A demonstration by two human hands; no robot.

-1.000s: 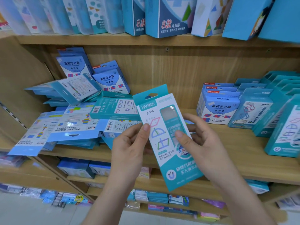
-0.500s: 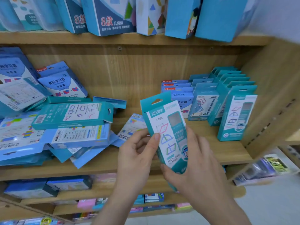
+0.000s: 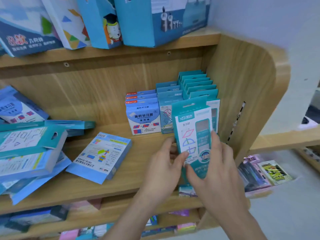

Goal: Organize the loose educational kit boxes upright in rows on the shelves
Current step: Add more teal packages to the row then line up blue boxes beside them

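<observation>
left hand (image 3: 165,164) + right hand (image 3: 217,168) | fingers (image 3: 214,142) curled round teal box (image 3: 191,130), held upright | just before teal row (image 3: 199,84) | apparently to extend it

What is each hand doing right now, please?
Left hand: holding the teal S-335 box, thumb on its front near the left edge.
Right hand: holding the same box at its lower right.

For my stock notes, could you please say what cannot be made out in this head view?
Head view: held teal box lower print, covered by left hand and right hand.
Head view: teal row fronts, hidden behind that box.
Head view: top-shelf boxes, cut off by upper edge.
</observation>
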